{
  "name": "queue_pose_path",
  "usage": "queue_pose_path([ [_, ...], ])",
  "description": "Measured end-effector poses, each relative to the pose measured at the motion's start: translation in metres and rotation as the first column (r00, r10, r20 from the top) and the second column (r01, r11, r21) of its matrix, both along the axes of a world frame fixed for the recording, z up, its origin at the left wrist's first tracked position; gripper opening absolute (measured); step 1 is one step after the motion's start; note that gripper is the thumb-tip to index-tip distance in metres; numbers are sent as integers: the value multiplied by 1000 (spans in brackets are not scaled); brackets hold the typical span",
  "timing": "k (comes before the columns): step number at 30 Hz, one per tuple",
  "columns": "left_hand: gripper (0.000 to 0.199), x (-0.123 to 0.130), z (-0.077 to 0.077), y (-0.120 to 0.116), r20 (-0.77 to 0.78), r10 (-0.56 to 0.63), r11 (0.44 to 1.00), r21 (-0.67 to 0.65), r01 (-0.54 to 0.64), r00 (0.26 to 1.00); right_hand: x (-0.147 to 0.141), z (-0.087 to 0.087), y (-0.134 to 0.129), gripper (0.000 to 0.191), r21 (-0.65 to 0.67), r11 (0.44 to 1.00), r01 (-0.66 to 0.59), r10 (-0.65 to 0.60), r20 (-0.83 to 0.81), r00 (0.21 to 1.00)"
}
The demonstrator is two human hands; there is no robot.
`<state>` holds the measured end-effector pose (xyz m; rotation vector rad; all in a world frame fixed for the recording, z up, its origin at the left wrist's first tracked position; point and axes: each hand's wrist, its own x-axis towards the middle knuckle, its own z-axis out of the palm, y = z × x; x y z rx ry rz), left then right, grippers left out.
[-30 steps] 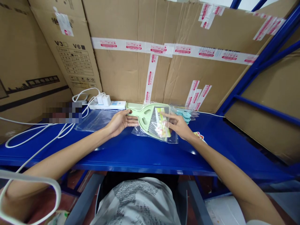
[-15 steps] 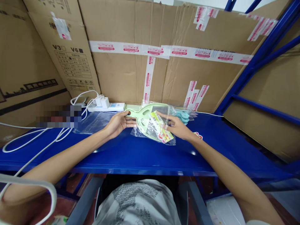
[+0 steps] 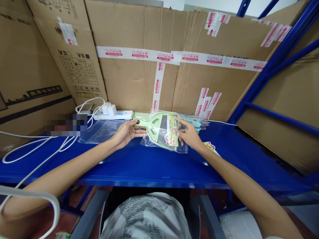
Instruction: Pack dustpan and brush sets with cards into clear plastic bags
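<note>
A light green dustpan and brush set [image 3: 154, 133] with grey bristles lies sideways above the blue table, its handle pointing left. My left hand [image 3: 126, 133] is closed on the handle end, thumb on top and fingers beneath. A clear plastic bag [image 3: 183, 148] surrounds the wide end. Over the bristles stands a yellow and white label card [image 3: 171, 131] with red pictures. My right hand [image 3: 189, 133] pinches the card's right edge; some fingertips are hidden behind it. I cannot tell whether the card is inside the bag.
Teal plastic pieces [image 3: 195, 123] in clear wrap lie behind my right hand. More printed cards [image 3: 211, 146] sit by my right wrist. To the left are a flat clear bag [image 3: 102, 131], a power strip [image 3: 122, 115] and white cables [image 3: 47, 141]. Cardboard [image 3: 134, 86] walls the back.
The label card has turned from slanted to nearly upright across the set, and grey bristles now show beside it. My right hand has shifted slightly; my left keeps its hold.
</note>
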<state>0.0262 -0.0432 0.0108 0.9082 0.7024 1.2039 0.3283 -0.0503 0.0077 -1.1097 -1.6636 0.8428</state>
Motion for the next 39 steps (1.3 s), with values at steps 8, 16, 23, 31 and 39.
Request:
queue_pose_path([
  [8, 17, 1, -1, 0, -16, 0, 1000, 1, 0, 1000, -1, 1, -2, 89, 4, 993, -121, 121, 67, 990],
  [16, 9, 2, -3, -2, -1, -41, 999, 24, 41, 999, -3, -8, 1, 105, -30, 988, -154, 154, 5, 988],
  [23, 11, 2, -5, -1, -15, -54, 998, 39, 55, 998, -5, -10, 2, 88, 50, 997, -53, 46, 130, 990],
  [31, 15, -2, -5, 4, -1, -5, 999, 47, 5, 1000, 5, -3, 8, 79, 46, 995, -83, 83, 13, 996],
  [39, 15, -4, -5, 6, -7, 55, 998, 39, -54, 998, 5, -6, 13, 75, 186, 974, -133, 142, -34, 989],
])
